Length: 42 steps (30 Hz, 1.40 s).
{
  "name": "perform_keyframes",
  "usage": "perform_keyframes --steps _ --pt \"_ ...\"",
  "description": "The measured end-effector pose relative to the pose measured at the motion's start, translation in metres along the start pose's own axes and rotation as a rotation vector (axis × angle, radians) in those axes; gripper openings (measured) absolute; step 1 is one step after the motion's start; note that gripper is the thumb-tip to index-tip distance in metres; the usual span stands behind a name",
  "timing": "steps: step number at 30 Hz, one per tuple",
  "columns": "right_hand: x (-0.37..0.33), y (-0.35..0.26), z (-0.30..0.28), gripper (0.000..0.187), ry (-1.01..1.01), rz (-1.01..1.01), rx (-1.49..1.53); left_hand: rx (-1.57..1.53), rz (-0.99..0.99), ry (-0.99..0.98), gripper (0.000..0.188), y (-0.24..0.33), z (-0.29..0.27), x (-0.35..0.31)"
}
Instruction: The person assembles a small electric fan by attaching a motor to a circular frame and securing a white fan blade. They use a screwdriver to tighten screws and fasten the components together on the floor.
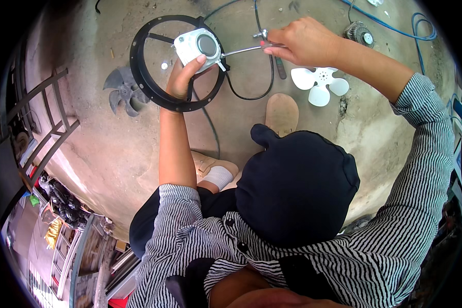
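Observation:
My left hand (185,77) reaches through a round black fan frame (138,84) and grips the white fan motor (189,45) mounted in it, thumb on the housing near its grey round face. In my right hand (310,42) is a screwdriver (241,51), its shaft pointing left and its tip at the motor's right edge. My fingers hide most of its handle. A small shiny metal piece (261,34) shows beside my right fingertips; its kind is unclear. A black cable (251,98) loops below the motor.
On the concrete floor lie a white fan blade (320,84), a grey fan blade (124,91), a dark-handled tool (281,69) and another motor (358,34). Blue cable (390,23) runs at the upper right. A metal rack (51,123) stands at left.

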State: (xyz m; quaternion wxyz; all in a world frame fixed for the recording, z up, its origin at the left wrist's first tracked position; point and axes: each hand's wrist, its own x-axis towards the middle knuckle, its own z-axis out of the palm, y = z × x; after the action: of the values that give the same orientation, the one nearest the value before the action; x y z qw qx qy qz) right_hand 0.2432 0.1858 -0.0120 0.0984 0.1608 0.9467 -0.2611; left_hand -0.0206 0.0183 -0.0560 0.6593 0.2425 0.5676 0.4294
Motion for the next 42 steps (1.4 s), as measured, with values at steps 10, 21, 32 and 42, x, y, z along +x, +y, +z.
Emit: perform_keyframes --steps 10,21,32,42 --pt "0.003 0.01 0.006 0.044 -0.064 0.059 0.311 0.049 0.038 -0.061 0.067 -0.002 -0.002 0.004" --pt "-0.004 0.0 0.007 0.035 -0.061 0.134 0.366 0.127 0.199 -0.007 0.056 -0.001 0.003 0.003" --pt "0.0 0.012 0.025 0.023 0.227 -0.201 -0.283 0.073 0.095 -0.038 0.063 -0.008 -0.004 0.003" --pt "0.001 0.008 0.023 0.032 0.117 -0.161 -0.236 0.06 0.161 0.011 0.05 -0.006 0.003 0.003"
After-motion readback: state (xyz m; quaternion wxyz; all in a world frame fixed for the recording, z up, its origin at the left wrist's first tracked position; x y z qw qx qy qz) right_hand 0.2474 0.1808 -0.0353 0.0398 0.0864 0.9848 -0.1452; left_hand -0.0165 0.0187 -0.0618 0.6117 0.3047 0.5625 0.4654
